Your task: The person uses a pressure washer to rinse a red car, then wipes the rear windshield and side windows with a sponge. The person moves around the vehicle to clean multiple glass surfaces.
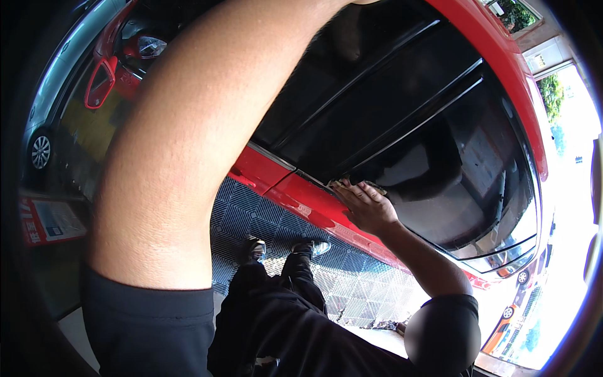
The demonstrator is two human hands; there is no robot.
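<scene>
Before me stands a red car with a glossy black roof (377, 99) crossed by lengthwise dark seams. My right hand (370, 207) lies with fingers stretched over a small yellowish and dark cloth or pad (375, 188). It presses this against the black surface close to the red side panel (325, 212). Most of the cloth is hidden under the fingers. My left arm reaches across the upper left of the view over the roof. Only a sliver of my left hand (366, 2) shows at the top rim, so what it touches is hidden.
A red side mirror (100, 84) juts out on the left. Beyond it stands a pale car (56, 61) with a silver wheel. A red and white printed board (54, 221) is at the left edge. My shoes stand on a grey patterned floor mat (264, 212). Bright daylight and parked cars show at right.
</scene>
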